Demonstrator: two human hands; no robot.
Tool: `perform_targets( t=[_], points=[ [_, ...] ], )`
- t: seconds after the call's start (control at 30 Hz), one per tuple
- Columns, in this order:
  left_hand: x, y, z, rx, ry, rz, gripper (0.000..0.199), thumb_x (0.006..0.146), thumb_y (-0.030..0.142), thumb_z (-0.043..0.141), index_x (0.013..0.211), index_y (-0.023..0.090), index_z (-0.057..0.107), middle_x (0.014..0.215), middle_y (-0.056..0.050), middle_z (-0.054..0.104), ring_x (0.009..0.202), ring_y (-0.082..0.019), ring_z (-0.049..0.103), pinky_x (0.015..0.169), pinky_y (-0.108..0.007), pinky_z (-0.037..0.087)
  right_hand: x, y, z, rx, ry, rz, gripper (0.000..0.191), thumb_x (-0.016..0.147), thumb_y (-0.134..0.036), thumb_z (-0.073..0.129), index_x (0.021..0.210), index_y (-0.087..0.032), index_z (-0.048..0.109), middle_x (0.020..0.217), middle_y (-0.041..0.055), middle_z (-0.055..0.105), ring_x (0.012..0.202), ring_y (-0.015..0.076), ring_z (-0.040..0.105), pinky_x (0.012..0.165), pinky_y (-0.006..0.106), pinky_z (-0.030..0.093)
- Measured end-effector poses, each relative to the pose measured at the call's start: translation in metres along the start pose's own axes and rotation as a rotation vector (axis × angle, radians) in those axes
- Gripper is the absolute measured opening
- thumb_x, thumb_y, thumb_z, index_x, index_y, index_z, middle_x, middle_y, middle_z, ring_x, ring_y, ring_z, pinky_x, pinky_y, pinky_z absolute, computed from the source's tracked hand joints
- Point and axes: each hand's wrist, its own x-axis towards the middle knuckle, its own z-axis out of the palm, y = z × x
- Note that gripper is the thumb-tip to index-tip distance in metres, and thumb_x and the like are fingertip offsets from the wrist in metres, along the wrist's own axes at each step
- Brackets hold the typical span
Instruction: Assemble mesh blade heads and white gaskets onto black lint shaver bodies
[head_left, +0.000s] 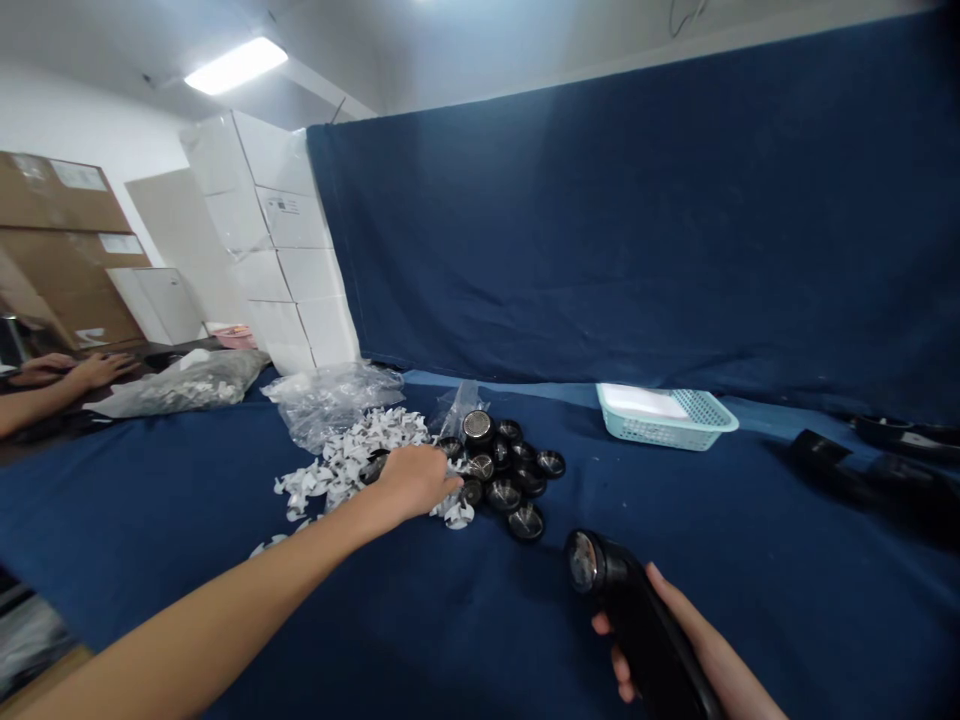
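My left hand (416, 480) reaches into the place where a heap of small white plastic pieces (341, 460) meets a cluster of black round caps (504, 492). Its fingers curl down out of sight, and what they grip is hidden. One cap with a silver mesh face (478, 427) sits on top of the cluster. In my right hand (679, 610), a black fabric shaver (637, 610) is held by its handle, with the angled round head pointing up and left. The shaver's shiny head is a short way right of the nearest caps.
Clear plastic bags (330, 395) lie behind the white pieces. A light-blue basket (667, 432) stands at the back; blurred black objects (877, 475) are at right. White boxes (289, 240) are stacked at left. Another person's hands (94, 370) are beside a filled bag (195, 382).
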Motion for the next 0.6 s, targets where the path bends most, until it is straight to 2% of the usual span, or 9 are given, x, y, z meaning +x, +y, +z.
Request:
perform_targets(
  t=[0.17,0.3,0.4,0.5,0.6],
  points=[
    [-0.002,-0.001,-0.008,-0.015,-0.084,-0.049,0.038,0.089,0.046,0.049,0.087,0.014,0.067,0.082,-0.013,0.068,0.076,-0.025,0.064,0.068,-0.034,0.046,-0.003,-0.002,0.003,0.0,0.039,0.007,0.056,0.093,-0.054,0.046,0.082,-0.007,0.076,0.075,0.0113,0.076,0.057,0.0175,0.066,0.062,0.026,0.05],
    [-0.004,-0.006,-0.014,-0.064,-0.178,-0.039,0.04,0.085,0.052,0.051,0.077,0.016,0.068,0.072,-0.008,0.067,0.066,-0.021,0.062,0.06,-0.029,0.044,-0.005,-0.001,0.005,-0.003,0.049,-0.005,0.056,0.094,-0.053,0.045,0.083,-0.008,0.076,0.076,0.0106,0.076,0.057,0.017,0.066,0.062,0.026,0.05],
    [-0.006,-0.012,-0.019,-0.085,-0.224,-0.023,0.04,0.08,0.056,0.057,0.081,0.018,0.069,0.074,-0.005,0.067,0.065,-0.019,0.063,0.058,-0.027,0.044,-0.005,0.0,0.005,-0.024,0.033,-0.008,0.058,0.095,-0.052,0.043,0.08,-0.007,0.076,0.072,0.0103,0.075,0.055,0.0168,0.065,0.061,0.026,0.049],
    [-0.006,-0.018,-0.021,-0.046,-0.227,-0.033,0.03,0.079,0.047,0.064,0.084,0.018,0.068,0.081,-0.006,0.068,0.072,-0.02,0.064,0.063,-0.029,0.047,-0.005,-0.001,0.005,-0.03,0.023,-0.032,0.058,0.095,-0.052,0.043,0.08,-0.007,0.076,0.072,0.0104,0.074,0.056,0.0168,0.065,0.062,0.026,0.049],
    [-0.007,-0.023,-0.02,0.02,-0.19,-0.051,0.025,0.087,0.039,0.063,0.093,0.014,0.065,0.093,-0.006,0.067,0.081,-0.019,0.064,0.073,-0.034,0.052,-0.004,-0.001,0.004,-0.029,0.008,-0.051,0.057,0.095,-0.051,0.043,0.082,-0.007,0.075,0.074,0.0111,0.074,0.057,0.0172,0.066,0.062,0.026,0.049]
  ],
)
